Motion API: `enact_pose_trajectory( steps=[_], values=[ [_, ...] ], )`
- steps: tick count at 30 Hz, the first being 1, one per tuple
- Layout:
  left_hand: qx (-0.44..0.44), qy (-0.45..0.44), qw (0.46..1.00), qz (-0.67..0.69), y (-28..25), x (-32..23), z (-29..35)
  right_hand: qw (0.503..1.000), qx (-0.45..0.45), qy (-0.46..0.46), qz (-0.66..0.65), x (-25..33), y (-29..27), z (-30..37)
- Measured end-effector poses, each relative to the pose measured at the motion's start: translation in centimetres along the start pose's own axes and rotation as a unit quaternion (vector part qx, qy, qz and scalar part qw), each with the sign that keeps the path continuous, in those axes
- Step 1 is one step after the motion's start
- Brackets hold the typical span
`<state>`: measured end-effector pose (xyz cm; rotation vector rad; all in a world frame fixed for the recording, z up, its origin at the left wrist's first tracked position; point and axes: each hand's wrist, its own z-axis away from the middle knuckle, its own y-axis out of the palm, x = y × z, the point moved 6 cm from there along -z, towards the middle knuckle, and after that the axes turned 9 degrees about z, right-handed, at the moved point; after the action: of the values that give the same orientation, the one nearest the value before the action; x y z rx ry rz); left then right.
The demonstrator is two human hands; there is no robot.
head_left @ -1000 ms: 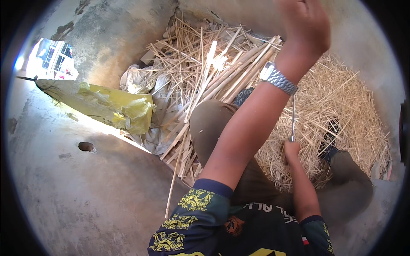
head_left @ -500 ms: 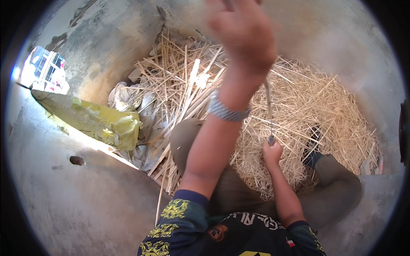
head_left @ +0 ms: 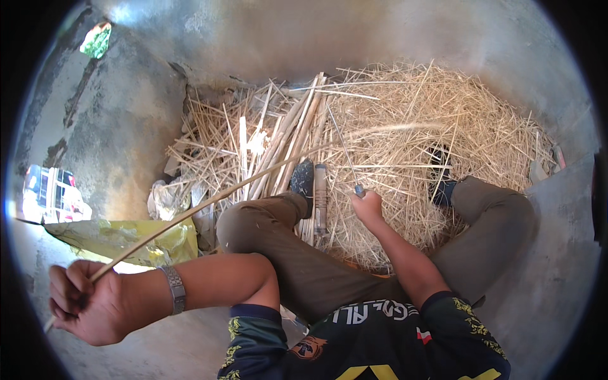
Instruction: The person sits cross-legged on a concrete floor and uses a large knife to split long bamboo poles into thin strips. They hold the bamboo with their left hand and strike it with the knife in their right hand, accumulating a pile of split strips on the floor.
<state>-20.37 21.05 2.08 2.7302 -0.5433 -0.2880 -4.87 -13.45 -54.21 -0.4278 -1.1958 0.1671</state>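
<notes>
Far out at the left, my left hand [head_left: 88, 301] is closed around one end of a long, thin bamboo strip [head_left: 215, 197]. The strip slants up across my left knee toward the straw-coloured pile, and its far part is smeared by motion. My right hand [head_left: 367, 206] grips the handle of a knife [head_left: 344, 142] between my legs. Its narrow blade points up and slightly left, and the strip crosses behind or in front of it; I cannot tell which. A wooden piece [head_left: 320, 199] with bands around it lies beside my left shoe [head_left: 304, 180].
A large heap of pale shavings [head_left: 487, 145] spreads ahead and to the right, around my right shoe [head_left: 441, 177]. Longer split strips [head_left: 294, 136] lie left of it. A yellow sack [head_left: 171, 244] is at the left. Concrete walls [head_left: 380, 31] enclose the corner, with a bright opening [head_left: 54, 193].
My left hand has swung from high in front down to the far left, and the strip now shows in it. The view has shifted; my right hand still holds the knife.
</notes>
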Motion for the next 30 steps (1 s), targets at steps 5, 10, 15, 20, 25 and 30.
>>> enact_pose_trajectory(
  steps=[5,10,15,20,25,30],
  values=[
    [-0.083,0.098,0.992,-0.009,-1.3,-3.5,0.9,0.996,0.02,-0.024,-0.087,8.4,-0.1,2.5],
    [-0.17,0.177,0.968,-0.046,-1.8,-3.3,1.9,0.952,-0.148,-0.262,0.062,14.3,-5.4,5.0],
    [-0.225,0.22,0.944,-0.1,-1.9,-4.4,3.1,0.882,-0.187,-0.43,0.056,18.9,-7.7,8.4],
    [-0.247,0.223,0.94,-0.07,-2.2,-5.2,4.1,0.832,-0.19,-0.52,0.025,22.7,-7.6,12.7],
    [-0.237,0.162,0.958,-0.002,-2.4,-5.4,4.1,0.807,-0.213,-0.55,0.03,22.1,-9.9,10.7],
    [-0.193,0.136,0.972,0.012,1.3,-1.5,3.9,0.848,-0.192,-0.488,0.075,21.1,-9.8,10.0]
  ],
)
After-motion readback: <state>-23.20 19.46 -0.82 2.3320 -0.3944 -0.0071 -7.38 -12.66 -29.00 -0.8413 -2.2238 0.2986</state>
